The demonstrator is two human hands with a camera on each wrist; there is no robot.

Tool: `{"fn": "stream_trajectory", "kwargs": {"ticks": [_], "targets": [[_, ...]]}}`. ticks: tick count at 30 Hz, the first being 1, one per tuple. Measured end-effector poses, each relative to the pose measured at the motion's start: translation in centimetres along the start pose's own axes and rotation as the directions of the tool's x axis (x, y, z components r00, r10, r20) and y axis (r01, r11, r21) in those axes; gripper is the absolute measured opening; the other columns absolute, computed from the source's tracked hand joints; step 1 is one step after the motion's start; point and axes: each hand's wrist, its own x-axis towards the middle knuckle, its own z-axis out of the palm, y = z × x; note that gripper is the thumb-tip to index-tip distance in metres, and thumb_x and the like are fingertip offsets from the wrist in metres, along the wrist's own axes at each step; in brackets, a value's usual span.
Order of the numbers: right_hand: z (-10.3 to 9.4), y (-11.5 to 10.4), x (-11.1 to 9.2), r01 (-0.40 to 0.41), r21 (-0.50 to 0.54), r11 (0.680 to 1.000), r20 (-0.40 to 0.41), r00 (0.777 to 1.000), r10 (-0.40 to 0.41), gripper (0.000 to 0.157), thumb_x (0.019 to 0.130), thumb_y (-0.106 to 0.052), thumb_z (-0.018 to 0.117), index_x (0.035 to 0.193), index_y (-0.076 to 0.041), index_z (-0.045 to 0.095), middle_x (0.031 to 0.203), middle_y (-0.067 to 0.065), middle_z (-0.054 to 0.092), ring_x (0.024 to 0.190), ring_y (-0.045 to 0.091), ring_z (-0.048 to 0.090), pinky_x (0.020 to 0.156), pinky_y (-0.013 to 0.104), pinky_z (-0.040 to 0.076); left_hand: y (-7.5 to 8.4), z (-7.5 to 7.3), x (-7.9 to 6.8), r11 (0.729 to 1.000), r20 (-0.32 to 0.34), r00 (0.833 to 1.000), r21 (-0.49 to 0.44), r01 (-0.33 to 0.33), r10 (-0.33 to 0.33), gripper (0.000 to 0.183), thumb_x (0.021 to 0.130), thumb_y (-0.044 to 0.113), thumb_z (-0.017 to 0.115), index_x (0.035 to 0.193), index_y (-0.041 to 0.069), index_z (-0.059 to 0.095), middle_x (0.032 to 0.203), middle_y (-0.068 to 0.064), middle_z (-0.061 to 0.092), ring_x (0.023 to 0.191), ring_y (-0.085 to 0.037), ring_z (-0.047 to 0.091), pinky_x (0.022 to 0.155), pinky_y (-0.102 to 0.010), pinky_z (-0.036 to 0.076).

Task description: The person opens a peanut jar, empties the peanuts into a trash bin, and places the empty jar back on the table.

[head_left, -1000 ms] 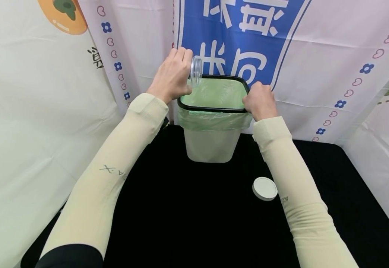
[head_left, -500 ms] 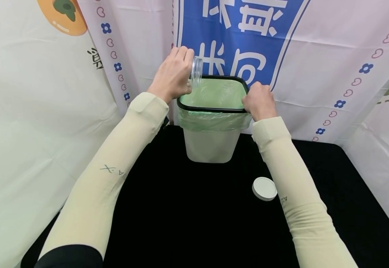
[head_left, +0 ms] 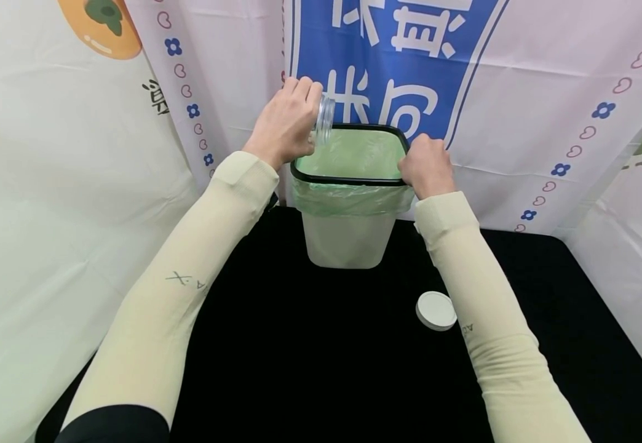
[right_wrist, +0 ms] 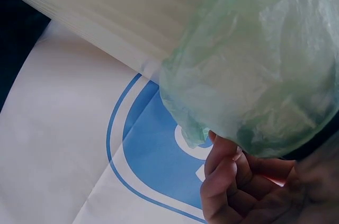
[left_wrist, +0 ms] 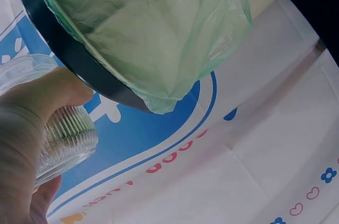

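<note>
My left hand [head_left: 288, 120] grips a clear ribbed jar [head_left: 325, 120], tipped sideways over the left side of a pale waste bin [head_left: 347, 243]. The jar's mouth points right, over the bin's opening. In the left wrist view, the thumb lies across the jar [left_wrist: 69, 136] beside the bin's dark rim [left_wrist: 63, 54]. A thin green bag [head_left: 348, 200] lines the bin and folds down outside the black rim. At the rim's right corner, my right hand [head_left: 427, 163] holds on with curled fingers. In the right wrist view, those fingers [right_wrist: 220, 173] lie against the bag's overhanging edge [right_wrist: 254, 70].
A round white lid [head_left: 436, 310] lies on the black tabletop [head_left: 326, 357], close to the right forearm. Behind the bin hangs a printed cloth [head_left: 520, 117] with a blue panel. White cloth [head_left: 50, 184] also borders the left side.
</note>
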Motion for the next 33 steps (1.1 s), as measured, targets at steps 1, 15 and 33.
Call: {"fn": "stream_trajectory", "kwargs": {"ticks": [1,15,33], "targets": [[0.0,-0.02,0.02,-0.001,0.001,1.0,-0.001,1.0,0.001,0.026,0.101,-0.015,0.048,0.112,0.003,0.064,0.124,0.028,0.064,0.102,0.039,0.06,0.085,0.051,0.053,-0.01,0.02,0.0,1.0,0.002,1.0,0.008,-0.005,0.005,0.062,0.076,0.006,0.073,0.13,-0.01,0.048,0.123,-0.025,0.056,0.116,-0.042,0.053,0.109,-0.045,0.049],[0.09,-0.05,0.07,0.004,-0.001,1.0,-0.005,1.0,-0.004,0.023,0.101,-0.015,0.048,0.106,0.001,0.063,0.119,0.026,0.064,0.098,0.038,0.06,0.081,0.049,0.052,-0.03,0.16,-0.01,0.998,-0.002,0.999,0.045,-0.047,0.047,0.055,0.075,0.001,0.066,0.126,-0.009,0.049,0.12,-0.025,0.056,0.113,-0.041,0.053,0.108,-0.046,0.047],[0.24,0.07,0.06,0.028,-0.011,1.0,-0.019,0.999,-0.028,0.021,0.102,-0.015,0.051,0.101,0.002,0.064,0.112,0.026,0.065,0.092,0.036,0.059,0.076,0.047,0.052,0.12,0.12,0.19,0.994,-0.008,0.997,0.079,-0.073,0.074,0.049,0.081,-0.001,0.062,0.128,-0.01,0.049,0.12,-0.025,0.057,0.111,-0.041,0.054,0.103,-0.046,0.051]]}}
